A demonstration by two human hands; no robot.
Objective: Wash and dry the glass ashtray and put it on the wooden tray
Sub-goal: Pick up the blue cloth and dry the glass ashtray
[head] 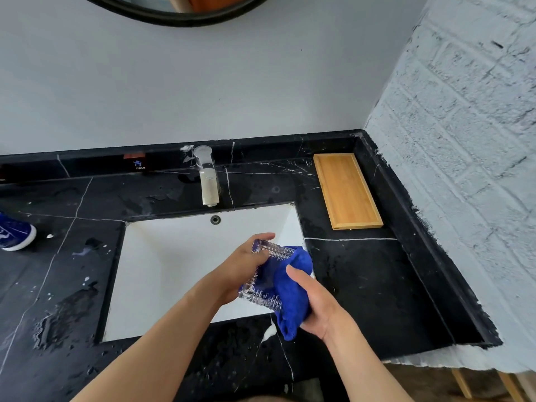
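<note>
My left hand (242, 269) grips the ribbed glass ashtray (268, 252) on edge above the right side of the white sink (174, 265). My right hand (314, 300) holds a blue cloth (285, 288) pressed into the ashtray's hollow, and the cloth hides most of the inside. The wooden tray (346, 191) lies bare on the black counter at the back right, near the corner of the walls.
A chrome tap (207, 177) stands behind the sink, with no water running. The black marble counter (362, 282) is wet, with puddles at the left. A blue and white object (16, 232) lies at the far left edge. A white brick wall (464, 169) bounds the right.
</note>
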